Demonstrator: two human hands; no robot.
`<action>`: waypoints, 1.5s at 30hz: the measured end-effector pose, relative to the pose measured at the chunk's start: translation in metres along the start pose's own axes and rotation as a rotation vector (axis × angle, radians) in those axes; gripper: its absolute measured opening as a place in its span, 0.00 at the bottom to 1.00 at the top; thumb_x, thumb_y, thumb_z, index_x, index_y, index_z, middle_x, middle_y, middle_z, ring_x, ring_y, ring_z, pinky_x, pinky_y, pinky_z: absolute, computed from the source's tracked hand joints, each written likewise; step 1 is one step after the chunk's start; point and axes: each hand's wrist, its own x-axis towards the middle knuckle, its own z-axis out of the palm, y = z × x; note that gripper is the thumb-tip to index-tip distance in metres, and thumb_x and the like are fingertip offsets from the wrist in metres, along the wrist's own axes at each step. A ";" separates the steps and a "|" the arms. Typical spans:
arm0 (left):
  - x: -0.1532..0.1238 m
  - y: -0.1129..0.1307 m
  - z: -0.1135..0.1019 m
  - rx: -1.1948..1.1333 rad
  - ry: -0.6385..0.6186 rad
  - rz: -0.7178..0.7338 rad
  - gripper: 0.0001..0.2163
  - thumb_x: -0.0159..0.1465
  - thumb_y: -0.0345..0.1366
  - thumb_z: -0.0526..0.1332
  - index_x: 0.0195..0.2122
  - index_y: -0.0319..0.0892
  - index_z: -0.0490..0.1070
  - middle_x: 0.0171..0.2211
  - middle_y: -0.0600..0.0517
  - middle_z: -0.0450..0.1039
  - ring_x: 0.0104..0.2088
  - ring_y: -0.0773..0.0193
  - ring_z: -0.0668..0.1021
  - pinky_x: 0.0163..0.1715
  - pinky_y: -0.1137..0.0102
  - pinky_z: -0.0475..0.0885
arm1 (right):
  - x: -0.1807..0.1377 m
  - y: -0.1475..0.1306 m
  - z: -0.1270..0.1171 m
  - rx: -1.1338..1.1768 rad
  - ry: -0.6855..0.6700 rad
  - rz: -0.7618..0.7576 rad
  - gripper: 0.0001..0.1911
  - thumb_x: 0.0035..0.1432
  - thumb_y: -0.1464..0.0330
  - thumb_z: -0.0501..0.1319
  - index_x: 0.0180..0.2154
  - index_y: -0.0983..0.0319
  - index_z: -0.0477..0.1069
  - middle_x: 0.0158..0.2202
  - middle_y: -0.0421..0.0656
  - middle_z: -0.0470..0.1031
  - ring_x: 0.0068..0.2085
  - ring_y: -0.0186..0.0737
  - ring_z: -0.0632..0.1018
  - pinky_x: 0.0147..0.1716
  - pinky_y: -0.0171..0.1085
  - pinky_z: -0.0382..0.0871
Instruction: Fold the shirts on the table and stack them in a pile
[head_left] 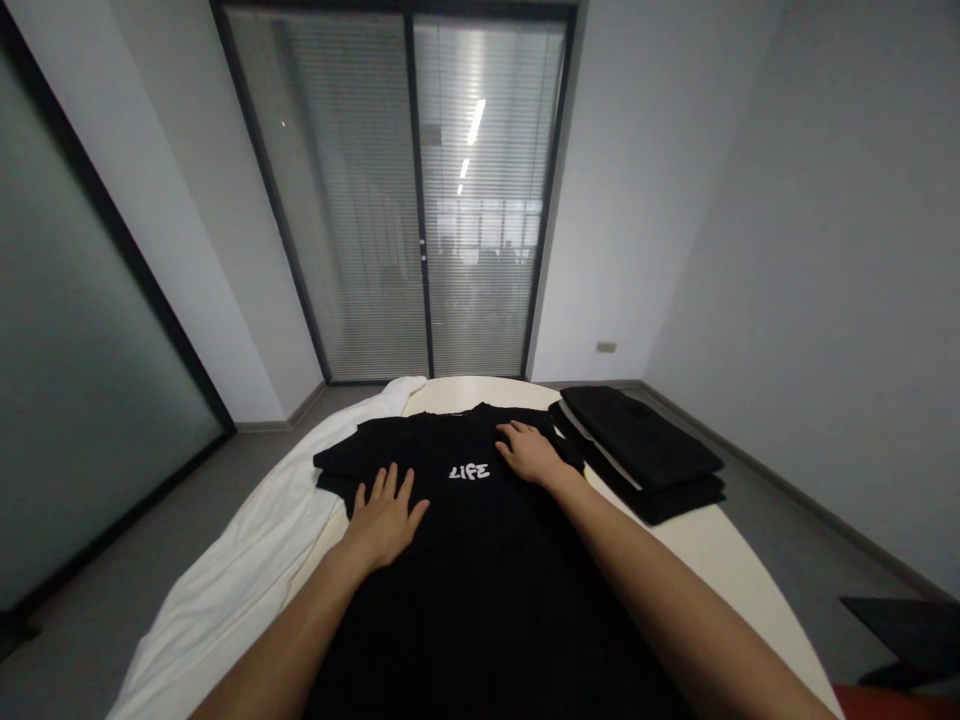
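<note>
A black T-shirt (465, 560) with a small white print lies spread on the table, its neckline at the far side and its hem toward me. My left hand (385, 520) rests flat on the left part of the shirt below the sleeve, fingers spread. Farther up, my right hand (529, 450) lies on the right chest near the other sleeve, its fingers stretched and slightly apart. Neither hand grips any cloth. The lower part of the shirt runs out of view between my forearms.
A stack of folded dark clothes (641, 440), with a lighter layer inside, sits at the right on the cream table (739, 570). White cloth (247, 560) drapes along the left edge. Beyond stand glass doors with blinds (480, 250). A dark object (907, 630) is at lower right.
</note>
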 end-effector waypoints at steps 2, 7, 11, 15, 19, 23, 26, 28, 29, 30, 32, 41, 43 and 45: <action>0.000 -0.001 0.001 -0.010 -0.023 -0.012 0.31 0.68 0.51 0.49 0.68 0.40 0.56 0.70 0.36 0.47 0.69 0.39 0.53 0.62 0.38 0.49 | 0.011 0.003 0.006 0.010 -0.041 0.041 0.30 0.70 0.55 0.46 0.68 0.59 0.54 0.68 0.54 0.57 0.66 0.57 0.60 0.61 0.53 0.54; -0.001 0.000 -0.002 0.032 -0.059 -0.044 0.31 0.67 0.51 0.49 0.68 0.42 0.57 0.70 0.37 0.49 0.69 0.38 0.54 0.61 0.37 0.51 | 0.029 0.003 0.021 0.031 -0.162 0.175 0.40 0.63 0.40 0.41 0.70 0.50 0.48 0.72 0.52 0.45 0.69 0.71 0.47 0.62 0.66 0.40; 0.004 0.000 -0.006 0.026 -0.029 -0.016 0.32 0.67 0.52 0.49 0.68 0.40 0.57 0.70 0.36 0.50 0.69 0.39 0.54 0.63 0.42 0.51 | 0.039 0.002 0.032 0.014 -0.162 0.217 0.48 0.57 0.33 0.37 0.70 0.50 0.45 0.73 0.50 0.37 0.70 0.72 0.39 0.62 0.66 0.30; 0.019 -0.004 -0.004 0.004 0.025 0.020 0.31 0.68 0.52 0.49 0.68 0.41 0.56 0.70 0.38 0.51 0.69 0.43 0.55 0.64 0.45 0.50 | 0.054 0.009 0.038 0.006 -0.141 0.254 0.50 0.55 0.32 0.38 0.71 0.51 0.44 0.74 0.49 0.36 0.69 0.74 0.36 0.62 0.66 0.28; 0.032 -0.004 -0.002 0.003 0.106 0.033 0.29 0.70 0.49 0.49 0.68 0.40 0.57 0.69 0.40 0.53 0.69 0.46 0.58 0.65 0.49 0.52 | 0.069 0.016 0.039 0.007 -0.141 0.308 0.50 0.55 0.33 0.39 0.71 0.51 0.43 0.74 0.49 0.34 0.69 0.75 0.36 0.61 0.67 0.29; 0.031 0.001 -0.012 0.094 0.254 0.035 0.24 0.70 0.44 0.50 0.63 0.40 0.67 0.66 0.42 0.61 0.66 0.47 0.62 0.65 0.49 0.52 | 0.073 0.016 0.038 0.003 -0.098 0.349 0.48 0.56 0.34 0.40 0.71 0.51 0.44 0.74 0.48 0.35 0.69 0.75 0.36 0.61 0.67 0.29; 0.024 0.001 -0.019 0.181 0.321 -0.035 0.22 0.69 0.42 0.52 0.59 0.40 0.71 0.66 0.41 0.61 0.65 0.44 0.63 0.64 0.48 0.55 | 0.067 0.011 0.037 -0.007 -0.055 0.340 0.46 0.59 0.36 0.41 0.70 0.52 0.48 0.73 0.48 0.40 0.69 0.75 0.39 0.62 0.66 0.33; 0.019 -0.003 -0.020 0.229 0.314 -0.085 0.22 0.68 0.43 0.53 0.59 0.40 0.72 0.67 0.39 0.59 0.65 0.41 0.63 0.62 0.48 0.58 | 0.058 0.004 0.035 -0.044 0.028 0.318 0.41 0.63 0.41 0.42 0.69 0.56 0.52 0.72 0.50 0.46 0.69 0.74 0.42 0.62 0.66 0.37; 0.018 -0.007 -0.019 0.248 0.297 -0.107 0.22 0.68 0.43 0.53 0.59 0.40 0.72 0.67 0.38 0.58 0.64 0.41 0.64 0.61 0.48 0.59 | 0.051 0.000 0.034 -0.072 0.088 0.292 0.39 0.65 0.44 0.43 0.69 0.57 0.54 0.72 0.51 0.48 0.69 0.73 0.43 0.62 0.66 0.38; 0.017 -0.011 -0.017 0.262 0.275 -0.126 0.22 0.68 0.43 0.53 0.59 0.40 0.72 0.67 0.37 0.58 0.64 0.41 0.65 0.60 0.48 0.59 | 0.044 -0.005 0.032 -0.096 0.148 0.253 0.36 0.66 0.46 0.44 0.67 0.59 0.57 0.71 0.51 0.50 0.69 0.72 0.44 0.62 0.65 0.40; 0.016 -0.019 -0.013 0.275 0.230 -0.144 0.23 0.69 0.44 0.51 0.61 0.42 0.70 0.66 0.37 0.60 0.63 0.41 0.66 0.60 0.48 0.59 | 0.025 -0.016 0.029 -0.109 0.242 0.145 0.32 0.68 0.50 0.45 0.64 0.60 0.62 0.70 0.51 0.53 0.69 0.67 0.47 0.62 0.63 0.42; 0.010 -0.025 -0.006 0.251 0.191 -0.138 0.25 0.71 0.47 0.47 0.64 0.44 0.65 0.68 0.39 0.57 0.66 0.41 0.62 0.62 0.45 0.53 | -0.086 -0.023 0.014 -0.007 0.302 -0.327 0.21 0.71 0.56 0.48 0.54 0.57 0.71 0.58 0.46 0.70 0.61 0.48 0.66 0.62 0.48 0.55; 0.007 -0.021 -0.009 0.255 0.203 -0.134 0.24 0.71 0.46 0.47 0.63 0.43 0.66 0.67 0.38 0.58 0.65 0.42 0.63 0.62 0.46 0.55 | -0.102 -0.011 0.005 -0.055 0.293 -0.287 0.20 0.70 0.58 0.49 0.54 0.59 0.70 0.57 0.48 0.71 0.58 0.48 0.69 0.58 0.46 0.61; 0.003 -0.016 -0.016 0.263 0.229 -0.138 0.24 0.70 0.45 0.48 0.62 0.40 0.68 0.65 0.37 0.61 0.62 0.42 0.66 0.60 0.49 0.60 | -0.113 0.004 -0.006 -0.141 0.283 -0.169 0.18 0.69 0.62 0.51 0.54 0.61 0.70 0.54 0.51 0.72 0.53 0.48 0.72 0.52 0.44 0.65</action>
